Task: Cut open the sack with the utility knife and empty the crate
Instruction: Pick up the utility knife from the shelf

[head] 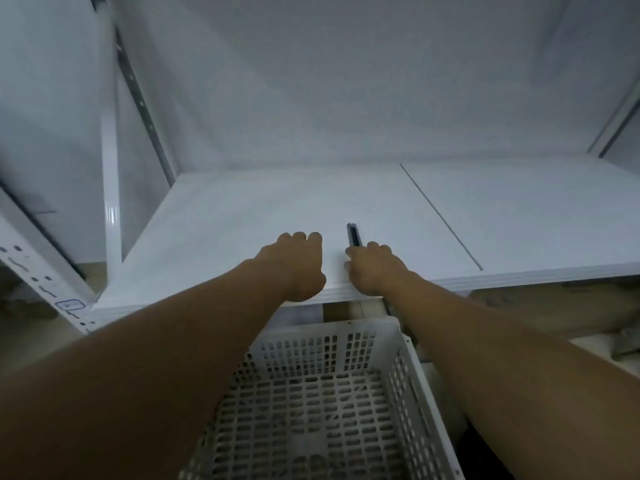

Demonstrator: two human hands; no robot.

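Knife, look: I see the utility knife [354, 234] as a slim grey body with a dark slot running down its length and a squared far end. The blur keeps me from telling whether a blade is out.
Knife, place: it lies flat on the white shelf [225, 216], close to the front edge, just right of the middle between the two hands.
Knife, axis: its long axis runs away from me toward the back wall, with the far end leaning slightly left. The near end is under the fingers.
Right hand: the right hand [372, 268] is curled over the knife's near end and grips it, with the wrist crossing the shelf's front edge.
Left hand: the left hand [298, 266] is bunched into a fist, knuckles on the shelf, just beside the knife but apart from it.
Crate: the white slotted crate [408, 375] sits below the shelf edge between my forearms, and its perforated floor and walls show.
Shelf seam: a thin dark line [440, 216] runs diagonally across the shelf, well right of the knife.
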